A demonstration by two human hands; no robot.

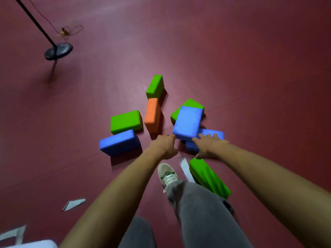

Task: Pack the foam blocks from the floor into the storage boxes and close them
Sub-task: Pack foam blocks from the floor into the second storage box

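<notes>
Obs, head cam, person bent fwd over scatter of foam blocks on red floor. Both arms extended toward the top blue block, which lies tilted, propped on a green block behind it and a lower blue block under its near-right corner.

Left hand: at near-left corner of top blue block, fingers curled loosely, tips at or just short of the edge; contact unclear, nothing held. Right hand: fingers spread, lying over lower blue block w/ tips beside the near edge of the top one; no closed grip on anything. Reads as 2-handed reach, one hand each side, prob because block is broad and foam is light but bulky.

Other blocks, all on floor: flat green block touching a blue block at left; orange block on its narrow side, end-to-end w/ far green block; near green block beside the shoe.

No storage boxes clearly in view; white object at bottom-left corner too cropped to ID. Est. task early: 8 blocks unpacked. Lamp-type stand base well apart, upper left. Tape marks on floor.

Risk: lifting the top block may shift the two it leans on
</notes>
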